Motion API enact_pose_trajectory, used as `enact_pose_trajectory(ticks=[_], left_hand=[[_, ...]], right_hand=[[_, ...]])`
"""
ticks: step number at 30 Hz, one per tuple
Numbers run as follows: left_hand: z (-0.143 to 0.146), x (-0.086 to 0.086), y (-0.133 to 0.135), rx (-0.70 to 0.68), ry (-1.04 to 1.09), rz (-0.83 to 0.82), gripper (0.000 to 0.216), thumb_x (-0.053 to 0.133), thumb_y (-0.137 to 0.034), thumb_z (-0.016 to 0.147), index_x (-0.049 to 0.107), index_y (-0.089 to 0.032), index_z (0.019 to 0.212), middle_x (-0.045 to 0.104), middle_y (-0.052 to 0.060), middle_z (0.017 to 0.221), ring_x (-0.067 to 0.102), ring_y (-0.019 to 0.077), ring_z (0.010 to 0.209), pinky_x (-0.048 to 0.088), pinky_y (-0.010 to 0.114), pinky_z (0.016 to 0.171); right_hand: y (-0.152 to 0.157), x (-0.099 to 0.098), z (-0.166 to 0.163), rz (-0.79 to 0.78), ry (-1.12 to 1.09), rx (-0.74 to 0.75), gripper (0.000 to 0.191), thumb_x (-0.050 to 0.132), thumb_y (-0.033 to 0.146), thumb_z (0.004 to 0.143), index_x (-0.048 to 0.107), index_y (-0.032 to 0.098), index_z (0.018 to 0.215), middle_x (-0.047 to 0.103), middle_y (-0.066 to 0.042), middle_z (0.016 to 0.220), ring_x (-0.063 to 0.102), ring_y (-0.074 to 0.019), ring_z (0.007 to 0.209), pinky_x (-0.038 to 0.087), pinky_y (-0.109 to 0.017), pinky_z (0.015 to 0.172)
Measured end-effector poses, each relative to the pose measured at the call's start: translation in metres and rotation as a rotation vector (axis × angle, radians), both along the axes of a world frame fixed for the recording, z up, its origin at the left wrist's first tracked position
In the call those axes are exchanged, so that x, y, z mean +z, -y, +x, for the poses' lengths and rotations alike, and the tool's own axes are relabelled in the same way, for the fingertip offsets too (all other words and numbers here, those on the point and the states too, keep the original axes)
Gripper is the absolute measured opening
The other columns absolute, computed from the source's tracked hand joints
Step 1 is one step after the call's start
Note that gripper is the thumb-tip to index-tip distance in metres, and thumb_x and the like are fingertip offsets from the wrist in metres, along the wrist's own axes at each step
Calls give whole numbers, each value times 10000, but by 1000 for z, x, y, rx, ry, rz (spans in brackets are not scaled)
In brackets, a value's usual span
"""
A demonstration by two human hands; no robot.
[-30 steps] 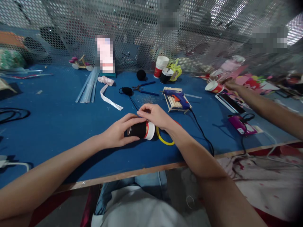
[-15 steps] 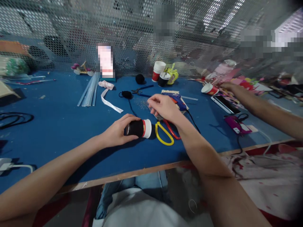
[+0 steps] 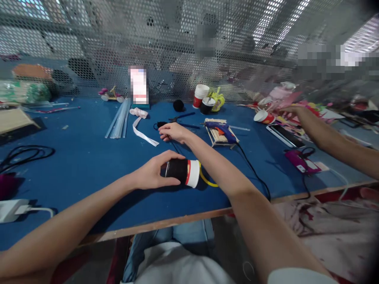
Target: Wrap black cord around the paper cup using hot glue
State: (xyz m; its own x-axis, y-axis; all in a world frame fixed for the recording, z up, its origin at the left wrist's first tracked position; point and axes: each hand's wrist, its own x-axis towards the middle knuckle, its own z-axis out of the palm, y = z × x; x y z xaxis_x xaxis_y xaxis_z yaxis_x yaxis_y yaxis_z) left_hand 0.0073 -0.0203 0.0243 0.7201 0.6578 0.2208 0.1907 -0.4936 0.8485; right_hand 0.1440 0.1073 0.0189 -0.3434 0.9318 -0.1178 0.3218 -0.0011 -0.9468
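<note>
My left hand [image 3: 155,171] is wrapped around a paper cup [image 3: 193,173] that lies on its side, its body wound in black yarn and its white rim facing right. My right hand [image 3: 175,133] reaches across to a small bundle of black yarn [image 3: 160,124]. Its fingers are apart and slightly bent at the bundle; whether they touch it I cannot tell. A black strand [image 3: 177,147] runs from below that hand toward the cup. Beneath my right forearm, scissors show only part of a yellow handle [image 3: 209,181].
Behind my right hand lie pliers [image 3: 186,125]. A blue glue gun [image 3: 222,130] rests on a stick rack [image 3: 215,138]. Stacked cups [image 3: 201,94], glue sticks [image 3: 118,120] and white ribbon [image 3: 145,137] stand or lie farther back. Another person's arm [image 3: 322,136] reaches in at right, near a phone [image 3: 286,136].
My right hand has moved left from above the scissors to the black yarn bundle, uncovering the glue gun and rack. My left hand still holds the cup. The view has shifted slightly.
</note>
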Motion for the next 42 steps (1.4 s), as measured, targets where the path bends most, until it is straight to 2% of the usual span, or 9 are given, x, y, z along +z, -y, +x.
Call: enact_pose_trajectory(ticks=[5, 12, 14, 19, 22, 26, 30, 34, 42], left_hand=[[0, 2, 1, -30, 39, -53, 534, 679, -305, 700, 474, -209, 1183, 506, 89, 1136, 531, 217, 1047, 485, 346, 846], [0, 1, 1, -35, 49, -46, 535, 679, -304, 700, 478, -210, 1186, 511, 95, 1123, 537, 220, 1034, 481, 363, 848], [0, 0, 0, -35, 44, -46, 539, 679, -307, 698, 479, -207, 1188, 511, 99, 1131, 534, 222, 1043, 482, 359, 844], [0, -1, -1, -17, 24, -46, 532, 677, -322, 698, 482, -200, 1177, 512, 102, 1134, 534, 229, 1041, 491, 351, 820], [0, -2, -1, -12, 22, -44, 521, 660, -318, 716, 469, -197, 1185, 502, 100, 1135, 533, 218, 1035, 493, 341, 818], [-2, -4, -4, 17, 1, 37, 518, 649, -317, 727, 458, -203, 1195, 511, 100, 1137, 536, 220, 1027, 479, 357, 842], [-4, -3, -9, 91, -62, 200, 525, 649, -310, 717, 457, -203, 1194, 517, 102, 1140, 533, 232, 1021, 450, 387, 882], [-6, -2, -13, 162, -100, 307, 508, 635, -300, 717, 458, -208, 1184, 505, 94, 1148, 512, 236, 1044, 434, 392, 904], [-7, -8, -18, 177, -123, 290, 508, 631, -316, 731, 447, -211, 1193, 486, 90, 1157, 498, 233, 1062, 428, 387, 915]], right_hand=[[-33, 8, -3, 234, 25, -115, 246, 488, 141, 782, 558, 159, 1017, 573, -71, 1133, 537, -121, 963, 458, -256, 779], [-59, 44, 3, 536, 153, -166, 208, 457, 124, 776, 578, 132, 945, 611, -75, 1056, 551, -127, 949, 430, -277, 847], [-52, 54, 4, 525, 171, -115, 182, 445, 148, 801, 560, 148, 941, 626, -77, 1007, 582, -132, 866, 471, -272, 741], [-5, 73, 9, 302, 442, 157, 51, 501, 194, 808, 543, 179, 782, 572, -8, 518, 527, -122, 425, 423, -250, 419], [30, 91, 27, 469, 471, 61, 214, 443, 229, 844, 517, 172, 650, 577, -22, 538, 501, -95, 386, 397, -231, 385], [63, 110, 82, 567, 421, -221, 216, 425, 301, 859, 560, 162, 762, 616, -45, 659, 564, -113, 514, 444, -247, 477], [68, 93, 146, 605, 761, -515, 186, 490, 308, 801, 592, 162, 748, 635, -82, 729, 603, -184, 677, 449, -305, 613], [58, 55, 176, 382, 1172, -442, 244, 505, 330, 774, 618, 120, 729, 642, -154, 764, 603, -262, 739, 411, -340, 636], [51, 26, 185, 328, 1172, -422, 226, 465, 215, 742, 626, 79, 822, 642, -184, 838, 598, -260, 777, 405, -319, 637]])
